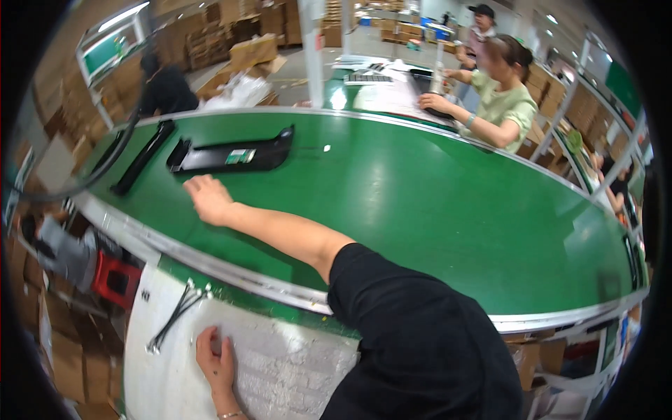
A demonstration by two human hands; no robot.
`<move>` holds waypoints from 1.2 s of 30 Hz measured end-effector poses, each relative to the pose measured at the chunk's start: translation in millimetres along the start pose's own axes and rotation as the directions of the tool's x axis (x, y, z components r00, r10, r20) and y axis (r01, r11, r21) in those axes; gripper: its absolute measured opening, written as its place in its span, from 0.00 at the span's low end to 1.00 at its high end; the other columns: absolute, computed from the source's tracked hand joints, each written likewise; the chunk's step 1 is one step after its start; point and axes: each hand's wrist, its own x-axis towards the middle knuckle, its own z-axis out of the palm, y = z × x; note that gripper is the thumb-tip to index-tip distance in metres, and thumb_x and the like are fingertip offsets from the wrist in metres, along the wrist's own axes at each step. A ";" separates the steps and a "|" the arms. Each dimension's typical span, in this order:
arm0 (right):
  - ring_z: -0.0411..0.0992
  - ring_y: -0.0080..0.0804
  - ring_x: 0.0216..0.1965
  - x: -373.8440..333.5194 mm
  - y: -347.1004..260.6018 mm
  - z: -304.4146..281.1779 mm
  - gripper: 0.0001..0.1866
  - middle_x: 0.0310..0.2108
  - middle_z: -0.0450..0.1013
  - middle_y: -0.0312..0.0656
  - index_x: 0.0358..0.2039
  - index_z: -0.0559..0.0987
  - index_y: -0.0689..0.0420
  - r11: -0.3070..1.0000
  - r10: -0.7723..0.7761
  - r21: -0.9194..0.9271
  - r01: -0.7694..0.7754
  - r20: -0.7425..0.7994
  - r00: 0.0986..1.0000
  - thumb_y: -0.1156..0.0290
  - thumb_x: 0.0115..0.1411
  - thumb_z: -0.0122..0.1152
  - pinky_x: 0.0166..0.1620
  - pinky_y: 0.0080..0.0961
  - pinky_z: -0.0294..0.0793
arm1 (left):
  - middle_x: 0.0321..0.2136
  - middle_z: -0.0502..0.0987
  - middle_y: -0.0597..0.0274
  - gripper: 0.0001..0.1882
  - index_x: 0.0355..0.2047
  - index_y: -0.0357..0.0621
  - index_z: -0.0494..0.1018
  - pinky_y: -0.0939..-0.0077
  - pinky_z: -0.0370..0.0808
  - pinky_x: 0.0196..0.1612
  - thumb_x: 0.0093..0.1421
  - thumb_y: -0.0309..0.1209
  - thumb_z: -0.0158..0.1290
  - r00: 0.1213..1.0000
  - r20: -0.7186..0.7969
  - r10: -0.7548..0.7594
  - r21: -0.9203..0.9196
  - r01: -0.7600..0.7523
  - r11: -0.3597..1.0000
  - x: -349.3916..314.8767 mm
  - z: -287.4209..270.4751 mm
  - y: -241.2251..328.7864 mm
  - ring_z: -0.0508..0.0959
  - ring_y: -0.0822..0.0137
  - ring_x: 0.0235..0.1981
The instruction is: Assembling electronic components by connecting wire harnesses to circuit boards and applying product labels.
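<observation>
Black tray (231,155) just beyond right hand (208,199), grip released; left hand (215,358) flat

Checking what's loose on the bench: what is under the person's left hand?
The left hand lies flat on a white foam sheet, beside a bundle of black cables. Anything beneath the palm is covered.

Black tray (231,155) on green conveyor belt (434,203)

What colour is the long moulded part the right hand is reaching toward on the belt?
Black, with a small green-and-white label; the head view shows the long moulded part clearly.
</observation>
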 end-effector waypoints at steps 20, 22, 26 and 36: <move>0.74 0.41 0.39 -70.1 -225.0 74.2 0.07 0.33 0.77 0.41 0.32 0.82 0.57 0.830 -0.468 0.489 0.268 0.350 0.812 0.71 0.52 0.64 0.43 0.34 0.73 | 0.16 0.67 0.68 0.18 0.18 0.41 0.61 0.77 0.63 0.24 0.54 0.28 0.61 0.976 0.007 -0.219 -0.429 0.200 0.881 4.0 -18.9 -3.5 0.63 0.77 0.20; 0.75 0.39 0.34 -66.2 -230.3 72.9 0.06 0.31 0.77 0.40 0.32 0.82 0.55 0.819 -0.435 0.513 0.257 0.261 0.862 0.72 0.51 0.65 0.37 0.32 0.74 | 0.18 0.70 0.71 0.13 0.21 0.43 0.66 0.81 0.64 0.24 0.59 0.29 0.58 0.957 -0.041 -0.288 -0.661 0.190 0.726 6.8 -18.4 -9.0 0.66 0.79 0.21; 0.73 0.34 0.32 -68.2 -247.5 72.2 0.08 0.27 0.73 0.35 0.32 0.81 0.51 0.726 -0.530 0.493 0.480 -0.045 0.847 0.73 0.49 0.65 0.31 0.31 0.73 | 0.20 0.71 0.72 0.10 0.27 0.44 0.71 0.82 0.68 0.26 0.64 0.34 0.52 0.834 -0.205 -0.513 -0.885 0.065 0.460 13.4 -52.9 -38.0 0.68 0.80 0.21; 0.74 0.39 0.33 -80.3 -225.6 81.0 0.08 0.30 0.74 0.39 0.29 0.79 0.54 0.700 -0.569 0.521 0.488 -0.006 0.822 0.76 0.46 0.58 0.34 0.34 0.76 | 0.21 0.72 0.70 0.18 0.32 0.43 0.73 0.85 0.61 0.23 0.69 0.42 0.41 0.721 -0.340 -0.604 -0.818 0.091 0.568 28.4 -87.8 -116.2 0.65 0.80 0.20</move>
